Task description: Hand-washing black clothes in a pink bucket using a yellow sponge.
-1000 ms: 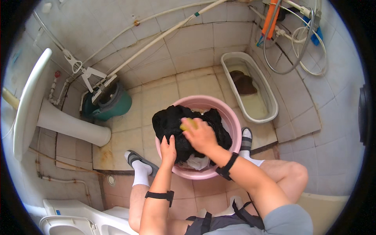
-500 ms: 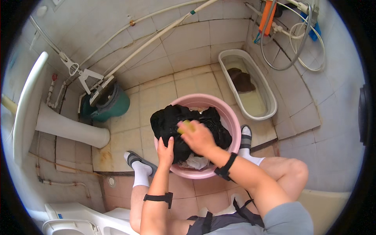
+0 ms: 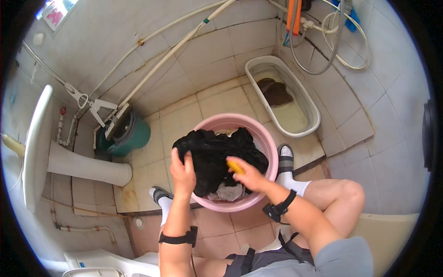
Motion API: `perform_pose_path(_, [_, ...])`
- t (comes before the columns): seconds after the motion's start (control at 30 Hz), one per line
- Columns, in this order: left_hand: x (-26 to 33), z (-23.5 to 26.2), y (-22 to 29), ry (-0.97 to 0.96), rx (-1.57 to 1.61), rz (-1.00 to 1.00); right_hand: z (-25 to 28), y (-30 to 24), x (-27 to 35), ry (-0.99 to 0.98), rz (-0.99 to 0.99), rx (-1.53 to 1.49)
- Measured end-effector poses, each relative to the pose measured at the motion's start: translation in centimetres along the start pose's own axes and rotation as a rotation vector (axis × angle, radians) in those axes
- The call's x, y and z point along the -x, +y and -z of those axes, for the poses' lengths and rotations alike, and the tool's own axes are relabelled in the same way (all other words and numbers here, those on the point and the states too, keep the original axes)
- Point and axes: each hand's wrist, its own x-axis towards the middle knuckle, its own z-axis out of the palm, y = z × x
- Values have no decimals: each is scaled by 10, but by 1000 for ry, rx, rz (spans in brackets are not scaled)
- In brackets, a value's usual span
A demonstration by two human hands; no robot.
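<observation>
A dark, bunched black garment [image 3: 210, 159] fills much of a pink basin [image 3: 273, 161] on the floor between my feet. At the garment's left edge, my left hand [image 3: 183, 174] grips the cloth, thumb apart from the fingers. My right hand [image 3: 251, 177] closes around a small yellow bar of soap [image 3: 236, 166] over the garment's right part. A whitish cloth [image 3: 227, 191] lies in the basin's near side, below the black one. Which kind of garment it is cannot be told.
An oblong white tub [image 3: 315, 121] with a brown cloth [image 3: 275, 93] in shallow liquid stands beyond the basin at right. At left are a green bucket [image 3: 140, 134] with a mop [image 3: 117, 121] and a white sink pedestal [image 3: 90, 162]. A shower hose [image 3: 318, 72] hangs at upper right.
My right hand has moved right and nearer to me with the soap. My left hand has shifted left and up, along with the garment's edge. The whole view has tilted slightly.
</observation>
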Motion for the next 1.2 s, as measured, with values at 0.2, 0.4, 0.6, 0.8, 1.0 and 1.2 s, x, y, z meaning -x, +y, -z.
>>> perform_pose_path(0.2, [-47,29,114,98,40,-280,-9,51,2,438,-198,301])
perform_pose_path(0.4, [-80,68,209,192,9,-406,9,-3,-15,582,269,518])
perform_pose_path(0.6, [-82,77,226,176,412,-190,45,-81,-51,532,412,511])
perform_pose_path(0.8, [-40,72,62,257,658,272,63,-75,-68,230,87,561])
perform_pose_path(1.0, [21,28,-95,329,868,745,36,-26,-78,306,-167,506])
perform_pose_path(1.2, [60,10,-101,318,1027,857,-60,-48,-71,264,331,1076])
